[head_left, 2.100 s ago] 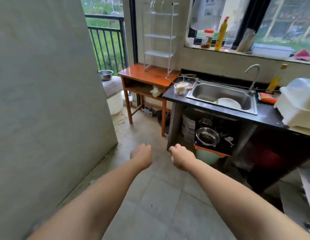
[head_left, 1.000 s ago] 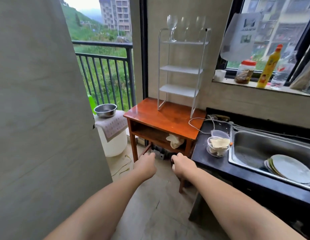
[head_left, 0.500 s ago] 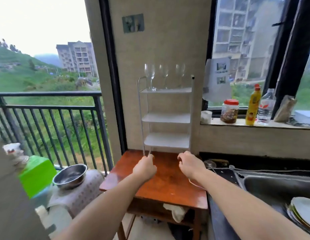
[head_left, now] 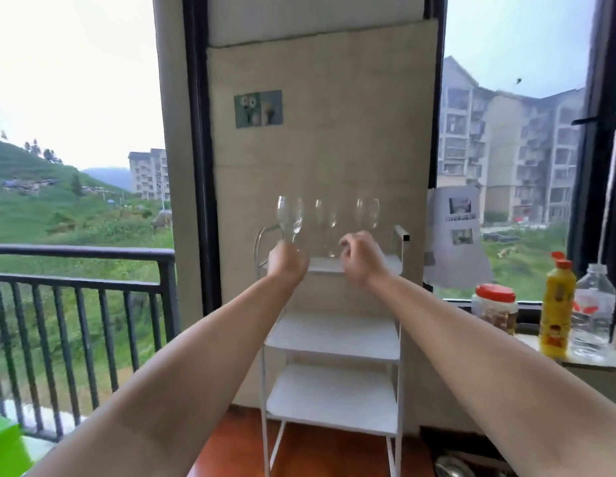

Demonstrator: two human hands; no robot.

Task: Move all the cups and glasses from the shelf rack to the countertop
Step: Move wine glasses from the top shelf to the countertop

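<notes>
Three clear wine glasses stand in a row on the top shelf of a white three-tier rack (head_left: 334, 335). My left hand (head_left: 286, 262) is closed around the stem of the left glass (head_left: 290, 218), whose bowl shows above my fist. The middle glass (head_left: 327, 218) stands free, its foot just left of my right fingers. My right hand (head_left: 361, 259) is at the shelf's front with curled fingers. It hides the stem of the right glass (head_left: 368, 213), so I cannot see whether it holds it.
The rack stands on a reddish wooden table (head_left: 231, 449) against the wall. On the window sill to the right are a red-lidded jar (head_left: 496, 306), a yellow bottle (head_left: 556, 311) and a clear water bottle (head_left: 594, 315). A black balcony railing (head_left: 83, 270) runs on the left.
I have come up close to the rack and my view has risen. Both hands went from table height up to the top shelf, and the left hand closed on the left glass's stem.
</notes>
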